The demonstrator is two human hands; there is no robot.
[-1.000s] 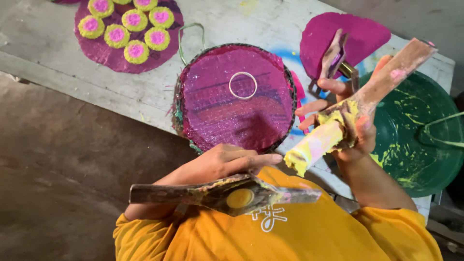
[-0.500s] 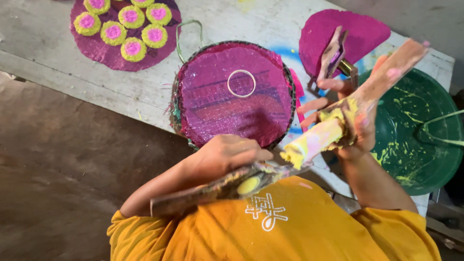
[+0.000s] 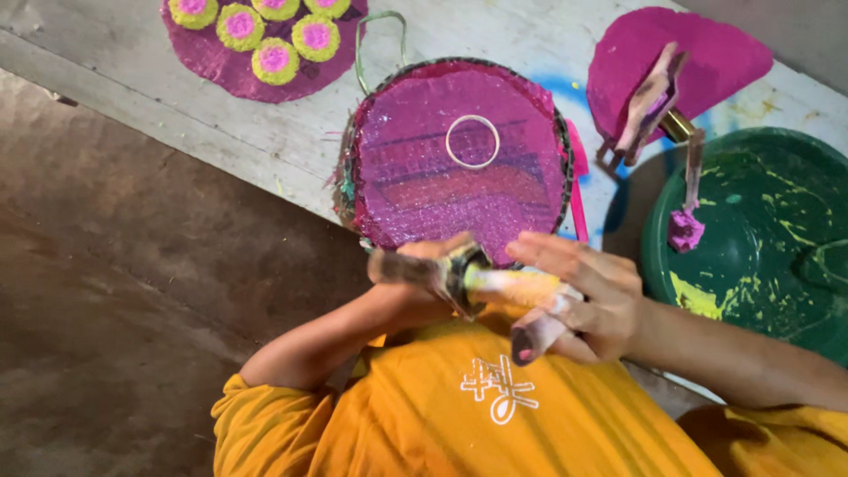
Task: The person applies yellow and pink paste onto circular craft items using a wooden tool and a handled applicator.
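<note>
Closest in, above the orange shirt, the left hand is clenched around a paint-caked brush, while the right hand grips the yellow-smeared stick (its blunt pink-tipped end pokes out below the fingers). Just beyond both hands lies the round magenta glitter basket on the desk, with a green basin past the right hand and flower-topped discs farther off.

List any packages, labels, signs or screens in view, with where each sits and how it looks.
No packages, signs or screens show.
Shirt print: the one mark in view, a small white emblem on the orange shirt, just below the hands.
Left hand and right hand hold paint-smeared brushes above it; these carry no label.
Purple disc and green basin on the table are unmarked.
</note>
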